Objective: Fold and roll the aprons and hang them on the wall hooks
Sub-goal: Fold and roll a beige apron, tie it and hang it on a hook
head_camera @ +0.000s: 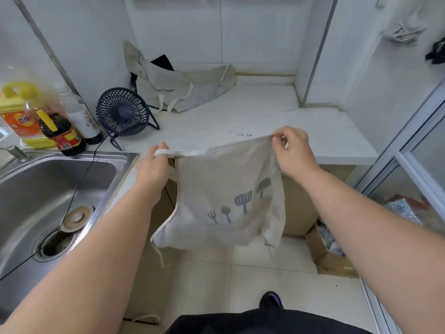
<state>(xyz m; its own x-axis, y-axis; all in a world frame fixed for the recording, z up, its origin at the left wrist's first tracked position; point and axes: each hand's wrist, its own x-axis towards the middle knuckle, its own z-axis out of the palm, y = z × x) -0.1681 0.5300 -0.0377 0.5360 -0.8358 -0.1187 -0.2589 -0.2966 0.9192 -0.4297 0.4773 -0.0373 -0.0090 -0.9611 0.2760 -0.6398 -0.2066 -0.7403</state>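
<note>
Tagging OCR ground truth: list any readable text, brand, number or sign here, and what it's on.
No text reads cleanly.
Orange label on the yellow jug: large characters, too blurred.
Red label on the dark bottle: print too small.
White label on the clear bottle: dark characters, blurred.
The apron: utensil pictures only, no words.
The countertop: small dark marks, unreadable.

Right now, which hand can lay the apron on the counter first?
Probably the right hand: it pinches the apron above the counter edge, while the left hand holds the strap nearer the sink.
</note>
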